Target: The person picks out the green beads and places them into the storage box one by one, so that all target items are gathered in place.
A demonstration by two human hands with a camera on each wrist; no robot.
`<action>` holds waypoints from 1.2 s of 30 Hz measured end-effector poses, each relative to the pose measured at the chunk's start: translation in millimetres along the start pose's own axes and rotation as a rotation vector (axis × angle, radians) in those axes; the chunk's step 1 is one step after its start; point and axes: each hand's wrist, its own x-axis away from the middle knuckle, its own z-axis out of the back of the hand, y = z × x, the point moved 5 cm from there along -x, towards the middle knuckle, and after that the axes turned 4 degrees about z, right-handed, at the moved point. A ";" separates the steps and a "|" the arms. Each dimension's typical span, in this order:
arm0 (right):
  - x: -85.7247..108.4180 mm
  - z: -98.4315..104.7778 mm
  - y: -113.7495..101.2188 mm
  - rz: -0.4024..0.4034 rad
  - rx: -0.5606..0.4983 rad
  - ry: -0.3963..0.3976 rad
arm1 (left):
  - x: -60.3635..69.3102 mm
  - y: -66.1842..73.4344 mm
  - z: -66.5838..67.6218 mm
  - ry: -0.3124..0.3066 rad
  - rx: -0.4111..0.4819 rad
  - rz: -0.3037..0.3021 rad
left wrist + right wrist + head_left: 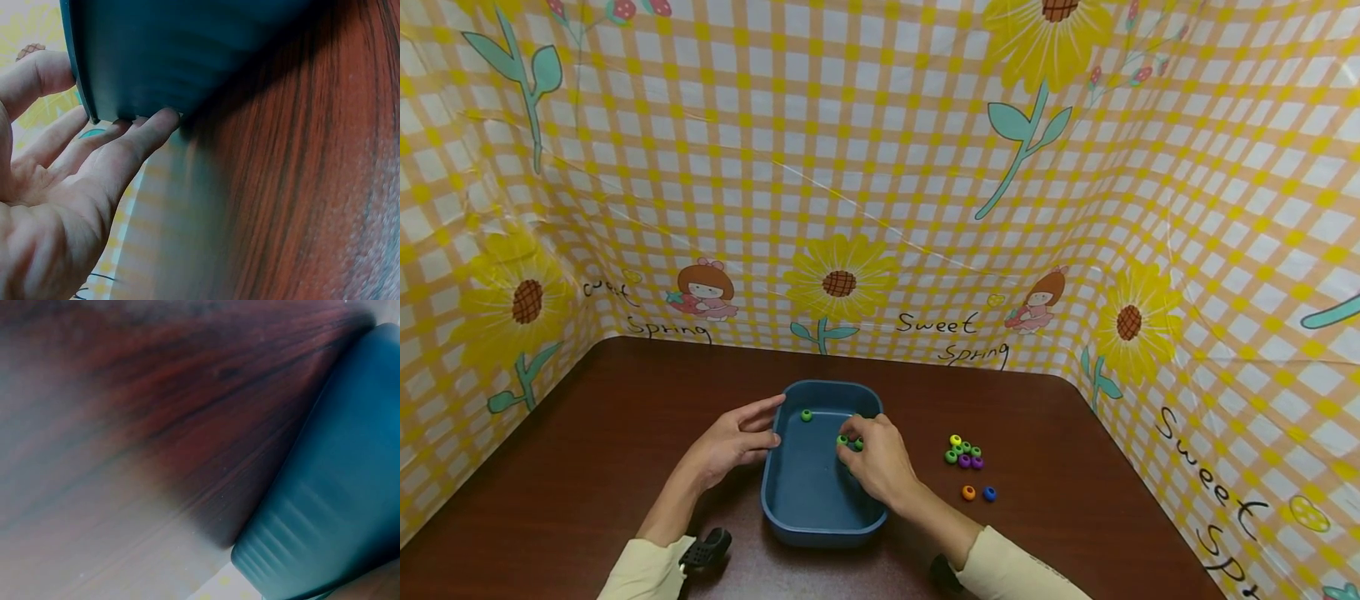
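A blue rectangular plastic box (823,508) stands on the table. My left hand (737,442) is at its left wall, thumb and fingers spread and touching the rim and side; in the left wrist view the fingers (125,156) lie nearly straight along the wall. Over the right side of the box, my right hand (880,462) has thumb and forefinger curled together, pinching a green bead (842,440). Another green bead (859,445) shows by those fingers, partly hidden. One more green bead (807,415) lies near the box's far left corner.
Right of the box, a cluster holds a yellow bead (955,440), several green beads (951,457) and two purple ones (965,462). Nearer me lie an orange bead (968,493) and a blue bead (990,494). Checked cloth (910,208) walls in the brown table (655,392).
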 end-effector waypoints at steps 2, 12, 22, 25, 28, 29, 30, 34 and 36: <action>0.2 0.4 -0.3 0.004 0.004 0.001 | 0.0 0.2 -0.4 0.001 0.002 0.002; 1.0 -0.2 -0.7 0.008 0.000 -0.010 | 0.4 -0.4 0.2 -0.014 0.002 -0.006; 1.4 0.0 0.2 0.004 0.001 -0.016 | 1.0 0.9 -0.8 -0.025 -0.002 -0.015; 1.8 -0.4 0.4 0.006 0.001 -0.020 | 1.1 0.6 -0.9 -0.025 -0.004 -0.015; 1.8 -0.4 0.4 0.007 -0.001 -0.023 | 1.1 0.4 -0.8 -0.021 -0.004 -0.012; 1.7 -0.4 0.4 0.006 -0.001 -0.024 | 1.0 0.4 -0.8 -0.020 -0.003 -0.013; 1.7 -0.4 0.4 0.004 -0.003 -0.025 | 0.9 0.4 -0.7 -0.020 -0.004 -0.012; 1.6 -0.4 0.5 -0.001 -0.004 -0.029 | 0.9 0.5 -0.9 -0.022 -0.009 -0.014; 1.6 -0.7 0.6 -0.002 -0.002 -0.030 | 1.0 0.4 -0.9 -0.024 -0.011 -0.015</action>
